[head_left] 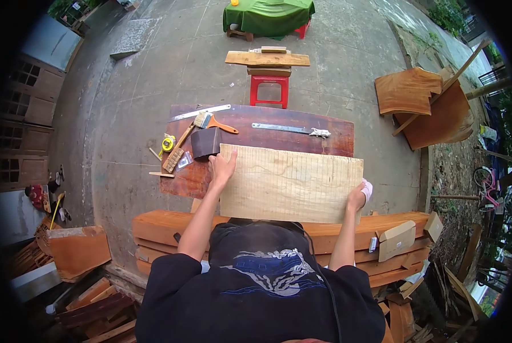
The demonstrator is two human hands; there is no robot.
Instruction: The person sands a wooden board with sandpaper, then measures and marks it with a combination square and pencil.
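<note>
A pale, rectangular wooden board (290, 184) spans the center of the frame, its left edge clasped by the left grip (222, 170) and its right edge by the right grip (356, 198), where pinkish-white cloth (367, 190) shows. Above center, the reddish-brown counter (339, 130) carries an orange-handled paintbrush (213, 122) and a metal blade (281, 127); a yellow tape measure (168, 143) is at its left.

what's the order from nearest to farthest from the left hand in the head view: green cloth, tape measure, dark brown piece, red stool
From the left hand:
1. dark brown piece, just beyond its fingers
2. tape measure, off to the left
3. red stool, past the table's far edge
4. green cloth, farthest ahead
</note>
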